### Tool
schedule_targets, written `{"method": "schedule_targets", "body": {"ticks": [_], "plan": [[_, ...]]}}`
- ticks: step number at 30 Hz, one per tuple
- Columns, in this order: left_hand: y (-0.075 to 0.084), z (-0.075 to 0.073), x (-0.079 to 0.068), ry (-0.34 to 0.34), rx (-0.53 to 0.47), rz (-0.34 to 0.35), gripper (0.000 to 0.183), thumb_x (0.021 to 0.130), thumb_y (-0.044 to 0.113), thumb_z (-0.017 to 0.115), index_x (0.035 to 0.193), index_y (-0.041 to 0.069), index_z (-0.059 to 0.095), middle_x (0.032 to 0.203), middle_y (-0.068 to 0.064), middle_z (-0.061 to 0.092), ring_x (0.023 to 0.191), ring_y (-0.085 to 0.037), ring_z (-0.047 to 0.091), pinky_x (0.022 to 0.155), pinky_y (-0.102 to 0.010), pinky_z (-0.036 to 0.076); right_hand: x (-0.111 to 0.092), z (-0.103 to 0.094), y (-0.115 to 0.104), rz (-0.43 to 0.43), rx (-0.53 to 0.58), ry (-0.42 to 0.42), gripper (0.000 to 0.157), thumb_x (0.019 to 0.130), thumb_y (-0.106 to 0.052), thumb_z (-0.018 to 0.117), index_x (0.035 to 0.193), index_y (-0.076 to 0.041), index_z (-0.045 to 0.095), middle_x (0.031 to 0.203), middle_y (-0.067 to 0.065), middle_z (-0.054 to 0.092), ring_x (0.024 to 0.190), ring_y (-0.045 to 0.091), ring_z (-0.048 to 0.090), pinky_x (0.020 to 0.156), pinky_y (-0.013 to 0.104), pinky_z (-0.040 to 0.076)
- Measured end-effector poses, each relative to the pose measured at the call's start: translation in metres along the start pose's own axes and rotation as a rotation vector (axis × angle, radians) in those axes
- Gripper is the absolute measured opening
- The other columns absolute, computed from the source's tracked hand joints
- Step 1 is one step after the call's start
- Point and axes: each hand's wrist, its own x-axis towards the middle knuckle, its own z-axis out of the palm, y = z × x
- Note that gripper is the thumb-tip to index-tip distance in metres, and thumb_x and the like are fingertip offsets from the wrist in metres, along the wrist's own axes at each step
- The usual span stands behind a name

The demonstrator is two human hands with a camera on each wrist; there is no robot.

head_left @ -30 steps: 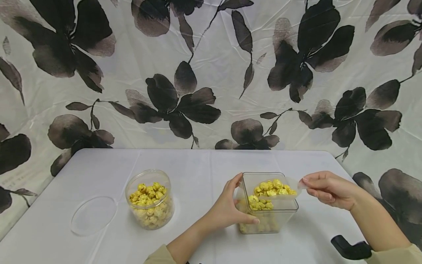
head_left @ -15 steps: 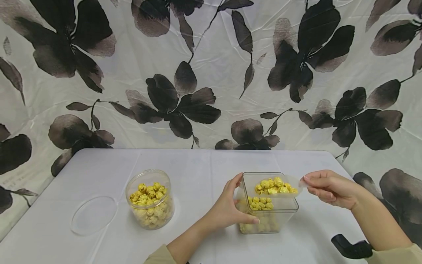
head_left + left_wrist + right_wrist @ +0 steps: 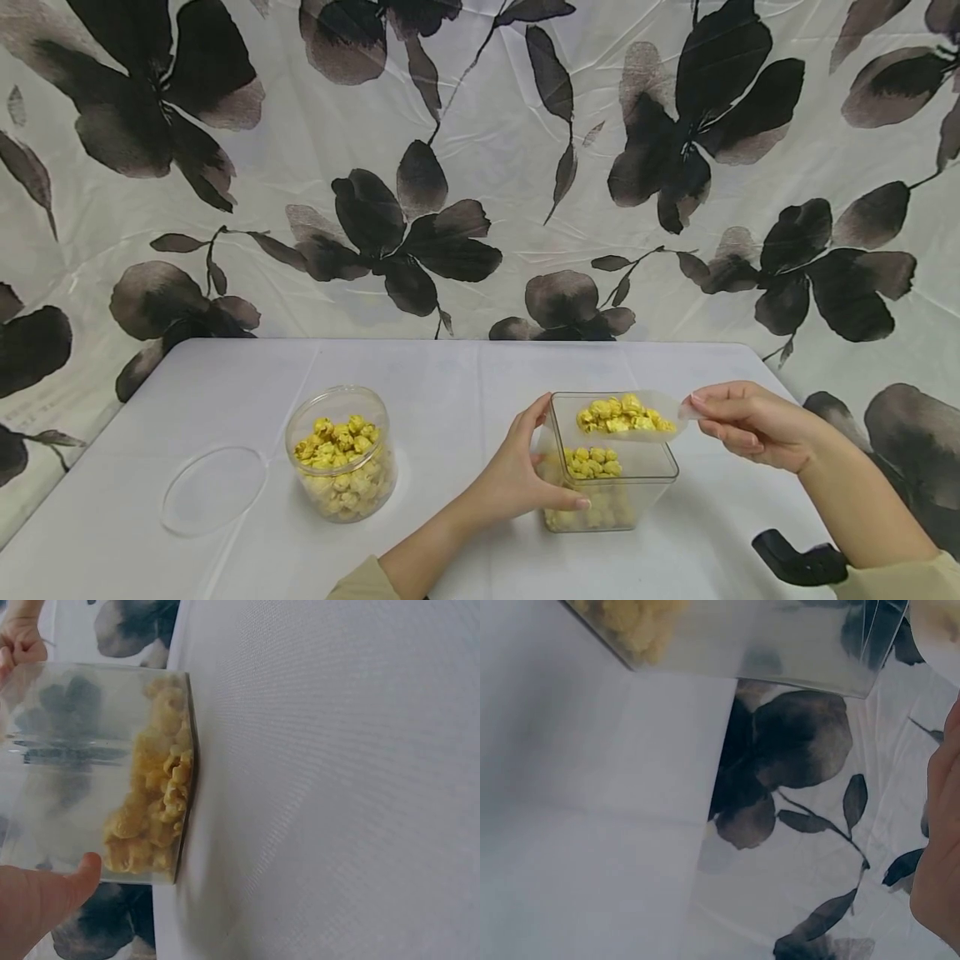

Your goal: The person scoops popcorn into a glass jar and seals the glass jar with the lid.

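A clear square container (image 3: 652,504) stands on the table, with yellow popcorn (image 3: 592,462) in its lower part. My left hand (image 3: 506,475) grips it from the left, thumb along the front wall and fingers round the far side. In the left wrist view the thumb (image 3: 75,889) lies against the clear wall. My right hand (image 3: 750,425) pinches the short handle of a translucent scoop (image 3: 671,407). The scoop bears a heap of popcorn (image 3: 622,415) and lies level over the container's opening. Only part of the scoop (image 3: 937,637) shows in the right wrist view.
A round clear jar (image 3: 335,473) filled with popcorn stands to the left on the white table (image 3: 420,375). Beside it lies a thin clear round lid (image 3: 167,504). A floral cloth (image 3: 525,167) hangs behind the table's far edge.
The right hand and the loaded scoop have risen slightly over the container, and more of the scoop's bowl shows. The left hand and the container have stayed in place.
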Motion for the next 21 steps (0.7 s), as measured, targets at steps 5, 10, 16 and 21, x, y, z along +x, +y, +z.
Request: {"method": "schedule_targets", "body": {"ticks": [5, 10, 16, 21], "plan": [[0.000, 0.000, -0.001, -0.006, -0.005, 0.005, 0.115, 0.062, 0.025, 0.088, 0.149, 0.028, 0.013, 0.149, -0.001, 0.017, 0.136, -0.019, 0.020, 0.101, -0.041, 0.039, 0.001, 0.001, -0.002, -0.007, -0.005, -0.003, 0.033, 0.101, -0.007, 0.035, 0.107, -0.005, 0.067, 0.077, -0.004, 0.062, 0.052, 0.003, 0.035, 0.047, 0.007, 0.037], [0.000, -0.001, -0.002, -0.008, -0.025, 0.013, 0.115, 0.062, 0.023, 0.088, 0.149, 0.028, 0.013, 0.150, 0.000, 0.015, 0.137, -0.019, 0.018, 0.101, -0.040, 0.039, 0.003, 0.004, -0.005, -0.005, -0.014, 0.007, 0.032, 0.101, -0.007, 0.035, 0.107, -0.005, 0.067, 0.077, -0.004, 0.062, 0.052, 0.003, 0.035, 0.047, 0.007, 0.038], [0.003, -0.005, -0.006, 0.000, -0.042, 0.029, 0.112, 0.065, 0.024, 0.086, 0.149, 0.028, 0.013, 0.150, 0.001, 0.018, 0.138, -0.018, 0.019, 0.100, -0.041, 0.039, 0.005, 0.007, -0.008, -0.002, 0.000, 0.022, 0.032, 0.101, -0.008, 0.035, 0.107, -0.005, 0.066, 0.076, -0.003, 0.062, 0.051, 0.004, 0.036, 0.047, 0.008, 0.039], [0.007, -0.010, -0.009, 0.016, -0.079, 0.041, 0.108, 0.067, 0.019, 0.085, 0.148, 0.027, 0.014, 0.149, -0.001, 0.023, 0.137, -0.021, 0.022, 0.100, -0.040, 0.040, 0.009, 0.010, -0.012, 0.001, -0.005, 0.033, 0.031, 0.101, -0.008, 0.036, 0.106, -0.006, 0.066, 0.076, -0.003, 0.062, 0.051, 0.003, 0.038, 0.047, 0.008, 0.039]]}}
